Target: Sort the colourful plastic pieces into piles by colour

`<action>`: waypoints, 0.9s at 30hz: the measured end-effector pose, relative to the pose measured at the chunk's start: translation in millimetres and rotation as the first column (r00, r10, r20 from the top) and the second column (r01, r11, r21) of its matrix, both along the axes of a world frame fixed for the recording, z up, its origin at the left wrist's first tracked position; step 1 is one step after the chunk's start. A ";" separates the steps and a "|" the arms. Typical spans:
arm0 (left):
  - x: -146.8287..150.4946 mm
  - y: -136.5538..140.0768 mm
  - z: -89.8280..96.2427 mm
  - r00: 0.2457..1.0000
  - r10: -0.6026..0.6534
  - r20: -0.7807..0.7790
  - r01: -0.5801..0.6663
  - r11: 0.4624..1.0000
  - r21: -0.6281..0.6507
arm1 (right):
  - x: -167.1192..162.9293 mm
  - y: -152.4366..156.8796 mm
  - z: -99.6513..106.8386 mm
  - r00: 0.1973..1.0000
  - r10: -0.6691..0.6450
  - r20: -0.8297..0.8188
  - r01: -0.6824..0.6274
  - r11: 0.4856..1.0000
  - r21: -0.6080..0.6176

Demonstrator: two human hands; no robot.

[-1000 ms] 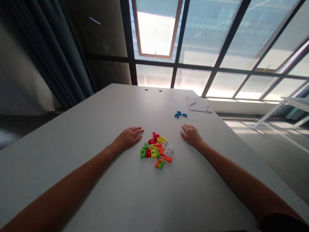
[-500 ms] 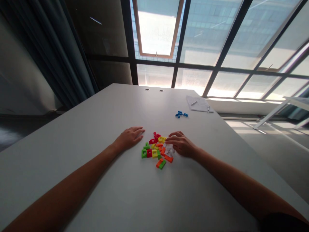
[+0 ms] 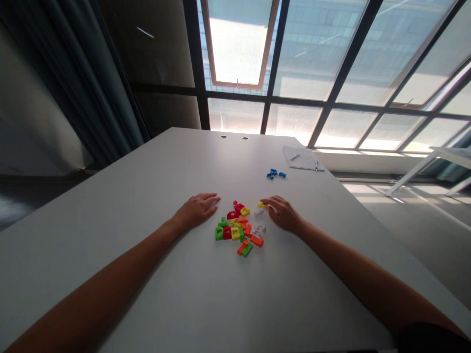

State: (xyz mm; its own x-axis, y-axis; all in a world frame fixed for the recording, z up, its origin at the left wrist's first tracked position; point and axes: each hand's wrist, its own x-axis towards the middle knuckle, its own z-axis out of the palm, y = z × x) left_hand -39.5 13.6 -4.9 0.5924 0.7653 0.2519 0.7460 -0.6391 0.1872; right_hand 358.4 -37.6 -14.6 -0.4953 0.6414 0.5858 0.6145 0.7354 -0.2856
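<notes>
My left hand rests on the white tabletop with its fingers stretched out, left of a pile of small plastic building blocks. My right hand is on the other side of the pile, its fingertips closed on a yellow block that they partly cover. A white block lies just under those fingers. In the pile are red blocks, another yellow block, green blocks, orange blocks and more white blocks.
Several blue blocks lie farther back on the table. Behind them, near the right edge, are paper sheets with pens on top. Tall windows stand beyond the table, and a dark curtain hangs at the left.
My right hand has moved slightly away from me, bringing a yellow block out of the pile to the right. A white block has shifted too. My left hand stays in place.
</notes>
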 end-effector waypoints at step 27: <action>-1.2 -0.7 -1.6 0.999 -0.001 0.032 0.000 1.000 0.019 | -30.2 101.1 19.0 0.834 -0.326 0.445 0.435 0.885 -0.167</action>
